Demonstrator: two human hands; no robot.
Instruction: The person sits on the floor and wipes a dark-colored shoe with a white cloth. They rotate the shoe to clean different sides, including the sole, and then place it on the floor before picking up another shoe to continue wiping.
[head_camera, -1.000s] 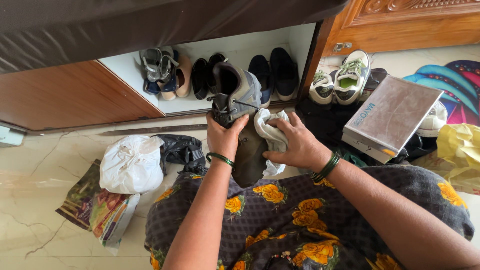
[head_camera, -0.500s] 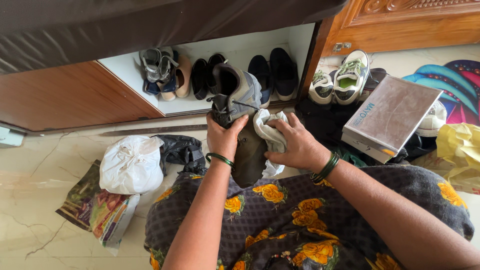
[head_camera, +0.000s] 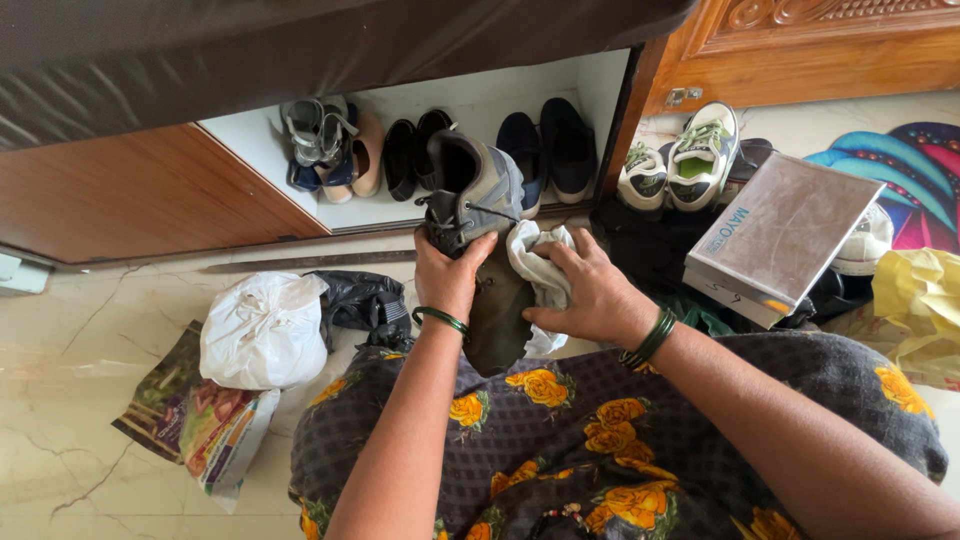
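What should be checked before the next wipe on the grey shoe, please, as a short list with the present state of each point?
1. Left hand grips the grey shoe at its laces side: ok.
2. Right hand presses the white cloth on the shoe's dark sole: ok.
3. Cloth has a clean part left: cannot tell, most of it is bunched under the hand.
4. Sole is free of dirt: cannot tell, it looks dark and dull.
5. Free place on the white shelf for the shoe: ok, bare at its left end.
6. Partner shoe is at hand: cannot tell, no matching grey shoe shows.
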